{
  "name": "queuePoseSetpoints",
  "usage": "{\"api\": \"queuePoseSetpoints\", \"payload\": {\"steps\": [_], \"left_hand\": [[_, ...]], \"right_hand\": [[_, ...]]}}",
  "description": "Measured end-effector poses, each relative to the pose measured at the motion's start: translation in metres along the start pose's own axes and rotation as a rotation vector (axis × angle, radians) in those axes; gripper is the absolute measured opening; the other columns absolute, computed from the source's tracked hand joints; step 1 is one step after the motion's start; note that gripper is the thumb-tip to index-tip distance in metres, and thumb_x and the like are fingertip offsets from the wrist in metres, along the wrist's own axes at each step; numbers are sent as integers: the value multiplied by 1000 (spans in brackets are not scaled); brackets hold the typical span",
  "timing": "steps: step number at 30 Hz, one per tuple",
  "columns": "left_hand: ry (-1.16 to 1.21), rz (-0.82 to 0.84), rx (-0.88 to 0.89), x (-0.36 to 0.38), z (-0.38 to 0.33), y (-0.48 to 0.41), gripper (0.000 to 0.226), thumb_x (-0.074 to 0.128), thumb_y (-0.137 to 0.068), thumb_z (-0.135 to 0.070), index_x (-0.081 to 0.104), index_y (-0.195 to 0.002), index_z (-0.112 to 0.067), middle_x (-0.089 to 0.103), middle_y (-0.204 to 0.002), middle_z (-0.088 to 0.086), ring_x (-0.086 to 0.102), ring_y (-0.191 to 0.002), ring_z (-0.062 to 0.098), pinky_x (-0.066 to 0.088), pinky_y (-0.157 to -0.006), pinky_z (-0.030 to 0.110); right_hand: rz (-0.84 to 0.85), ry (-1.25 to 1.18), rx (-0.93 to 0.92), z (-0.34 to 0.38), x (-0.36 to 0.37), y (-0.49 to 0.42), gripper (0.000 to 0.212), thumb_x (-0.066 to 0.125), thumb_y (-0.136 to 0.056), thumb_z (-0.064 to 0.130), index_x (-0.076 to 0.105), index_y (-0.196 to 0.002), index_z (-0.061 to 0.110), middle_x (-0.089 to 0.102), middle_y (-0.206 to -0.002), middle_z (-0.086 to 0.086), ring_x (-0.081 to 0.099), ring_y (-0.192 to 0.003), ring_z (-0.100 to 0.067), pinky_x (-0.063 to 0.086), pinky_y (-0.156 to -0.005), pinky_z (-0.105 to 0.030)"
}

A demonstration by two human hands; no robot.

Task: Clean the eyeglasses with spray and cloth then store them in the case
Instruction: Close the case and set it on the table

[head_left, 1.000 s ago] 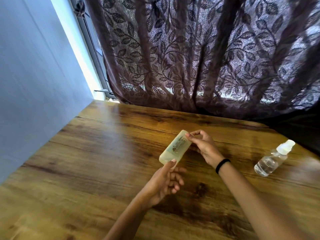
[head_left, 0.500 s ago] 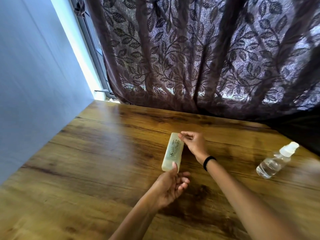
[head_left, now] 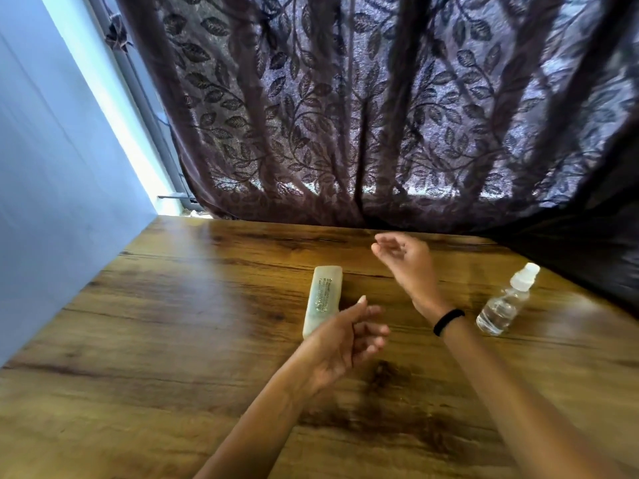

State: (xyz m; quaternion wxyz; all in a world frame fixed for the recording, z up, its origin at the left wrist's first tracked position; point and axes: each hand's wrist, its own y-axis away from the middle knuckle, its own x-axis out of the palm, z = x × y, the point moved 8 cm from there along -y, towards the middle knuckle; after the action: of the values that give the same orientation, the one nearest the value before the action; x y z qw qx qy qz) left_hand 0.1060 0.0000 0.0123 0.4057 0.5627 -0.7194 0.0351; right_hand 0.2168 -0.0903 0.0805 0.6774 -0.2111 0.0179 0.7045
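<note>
- Grip on anything?
- No: left hand (head_left: 342, 340) hangs loose-fingered at the near end of the case (head_left: 323, 299); right hand (head_left: 404, 261) hovers empty off its right side.
- And the case?
- Flat on the bench (head_left: 166, 340), apparently shut; spray bottle (head_left: 505, 300) well to its right. No glasses in sight, so opening it likely comes first.

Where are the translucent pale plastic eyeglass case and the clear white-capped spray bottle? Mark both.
Translucent pale plastic eyeglass case (head_left: 323, 297): head view, printed top face.
Clear white-capped spray bottle (head_left: 503, 304): head view, clear body.
</note>
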Motion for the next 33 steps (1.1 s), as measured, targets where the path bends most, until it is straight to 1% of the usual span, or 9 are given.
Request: {"api": "queuePoseSetpoints", "payload": {"steps": [6, 9, 12, 14, 16, 19, 26, 29, 33], "left_hand": [[-355, -17, 178, 60, -15, -42, 17, 52, -93, -18, 59, -105, -9, 69, -89, 5, 66, -83, 16, 54, -70, 27], [-677, -59, 288, 96, -17, -74, 18, 61, -86, -9, 56, -103, -10, 59, -94, 4, 57, -82, 14, 48, -67, 26], [-1027, -79, 436, 126, -18, -103, 48, 73, -76, -9, 51, -118, -5, 56, -108, 4, 53, -98, 18, 44, -79, 28], [-1222, -89, 508, 139, -16, -115, 58, 75, -72, -11, 49, -124, -8, 56, -121, 8, 53, -110, 21, 42, -88, 28], [-1358, -60, 537, 146, -11, -123, 59, 74, -73, -13, 48, -126, -12, 58, -123, 9, 55, -111, 24, 45, -90, 31], [-1512, 11, 488, 149, 3, -133, 51, 70, -78, -20, 49, -125, -15, 62, -118, 9, 59, -105, 26, 51, -88, 39], [-1532, -11, 517, 137, 2, -132, 42, 70, -79, -27, 53, -115, -14, 66, -102, 7, 62, -91, 22, 53, -77, 39], [-1554, -71, 519, 122, -16, -130, 37, 70, -79, -29, 56, -110, -13, 67, -98, 7, 63, -86, 22, 51, -70, 33], [-1551, -169, 551, 95, -53, -118, 42, 70, -78, -31, 55, -114, -15, 67, -105, 8, 62, -95, 25, 51, -78, 37]], "right_hand": [[-398, 121, -138, 25, -124, 23, 13, 64, -83, 8, 66, -96, 7, 66, -87, -1, 58, -72, 10, 46, -71, -5], [-516, 178, -122, 16, -164, 40, 12, 63, -83, 6, 66, -95, 5, 65, -86, -4, 58, -72, 11, 43, -67, -1], [-515, 295, -75, 1, -179, 50, 19, 67, -81, 10, 66, -100, 6, 67, -96, -9, 61, -80, -6, 45, -72, -7], [-483, 352, -31, -11, -182, 53, 24, 68, -81, 12, 66, -104, 6, 67, -101, -11, 63, -88, -17, 49, -80, -21], [-459, 360, 1, -19, -182, 56, 26, 69, -80, 14, 66, -105, 7, 67, -102, -11, 63, -90, -20, 49, -81, -27], [-428, 389, 40, -25, -178, 59, 24, 68, -81, 17, 67, -104, 10, 68, -95, -10, 62, -87, -19, 46, -76, -24], [-414, 376, 57, -18, -168, 54, 23, 70, -79, 20, 70, -101, 13, 69, -90, -1, 60, -82, -9, 44, -73, -20], [-385, 352, 13, -10, -152, 43, 23, 71, -78, 19, 70, -100, 12, 71, -95, -4, 64, -87, -13, 50, -79, -26], [-330, 307, -75, 6, -117, 20, 25, 71, -78, 19, 70, -102, 11, 71, -100, -4, 65, -93, -13, 51, -84, -25]]}}
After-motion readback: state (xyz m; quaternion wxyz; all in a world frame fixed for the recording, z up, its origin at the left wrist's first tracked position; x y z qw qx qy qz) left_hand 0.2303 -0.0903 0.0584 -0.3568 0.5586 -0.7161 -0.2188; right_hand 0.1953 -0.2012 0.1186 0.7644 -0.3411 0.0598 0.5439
